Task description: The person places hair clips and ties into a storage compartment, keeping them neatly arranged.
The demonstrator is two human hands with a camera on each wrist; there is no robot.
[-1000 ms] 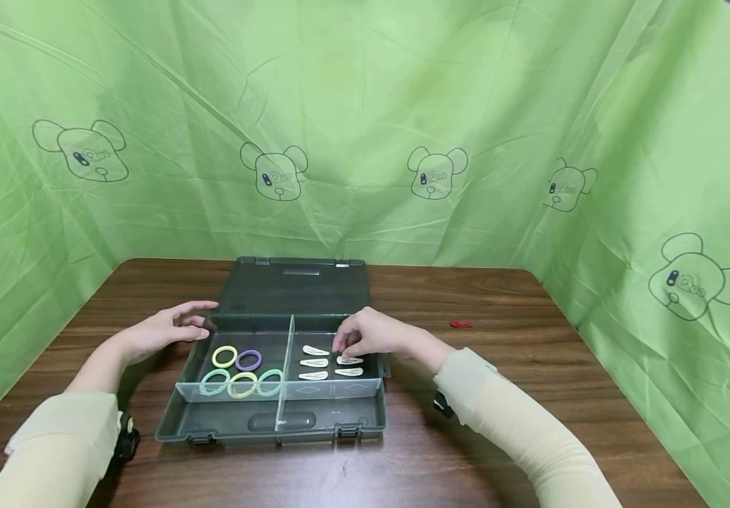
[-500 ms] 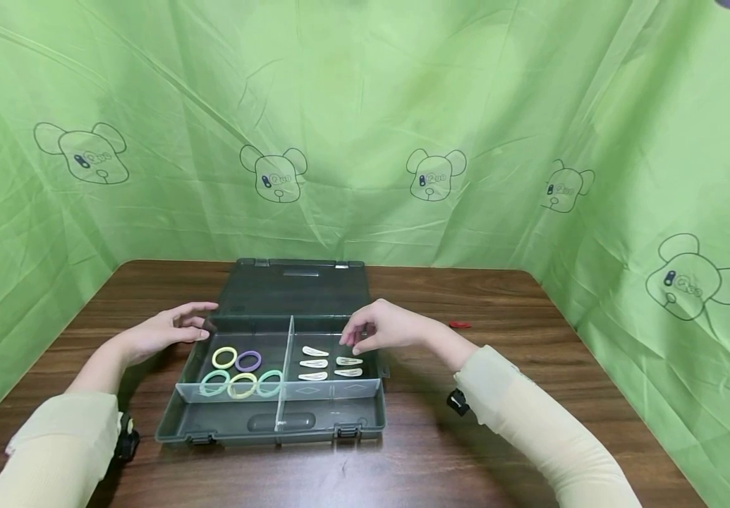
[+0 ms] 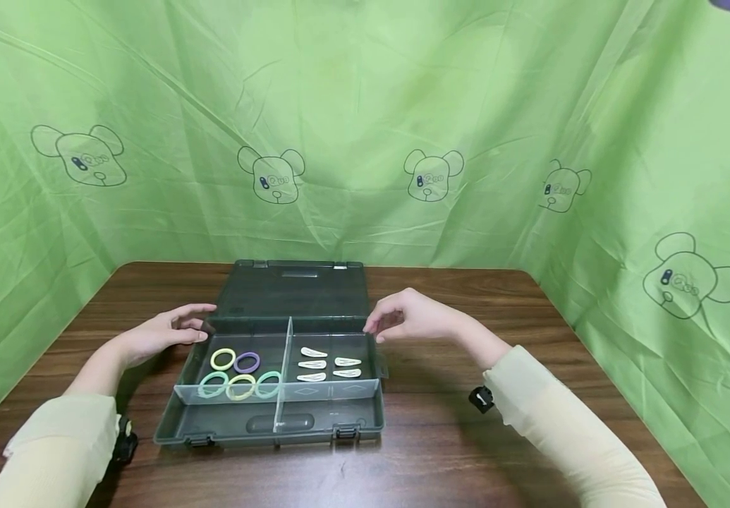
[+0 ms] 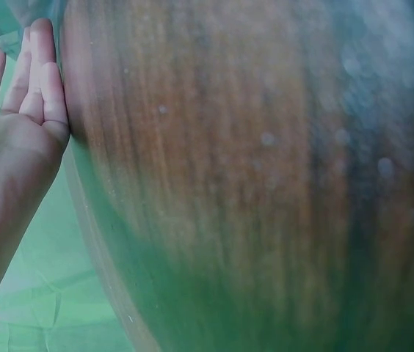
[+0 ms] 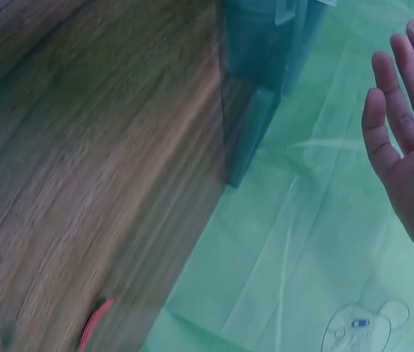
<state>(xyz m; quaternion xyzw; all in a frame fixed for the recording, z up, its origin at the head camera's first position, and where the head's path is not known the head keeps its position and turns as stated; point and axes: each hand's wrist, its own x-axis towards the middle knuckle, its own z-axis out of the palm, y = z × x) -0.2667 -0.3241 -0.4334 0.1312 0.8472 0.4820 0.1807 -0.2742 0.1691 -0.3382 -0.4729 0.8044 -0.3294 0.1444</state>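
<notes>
An open dark see-through organizer box [image 3: 269, 441] lies on the table with its lid folded back. My left hand [image 3: 160, 334] rests at its back left corner, fingers fairly straight. In the back left compartment lie several hair ties, among them a purple hair tie [image 3: 247, 353] and a green hair tie [image 3: 269, 374]. Several white snap hair clips, one a white hair clip [image 3: 348, 361], lie in the back right compartment. My right hand [image 3: 417, 317] hovers at the box's right back edge with loosely bent fingers and holds nothing. A red hair clip [image 5: 95, 323] shows in the right wrist view; the right arm hides it in the head view.
Clear dividers [image 3: 285, 367] split the box, and its lid [image 3: 295, 291] reaches back on the wooden table [image 3: 453, 437]. A green curtain [image 3: 358, 106] hangs around the table's far and side edges.
My right hand has lifted away from the white hair clips and moved right, past the box's edge, its forearm now covering the red clip. The left hand stays at the corner.
</notes>
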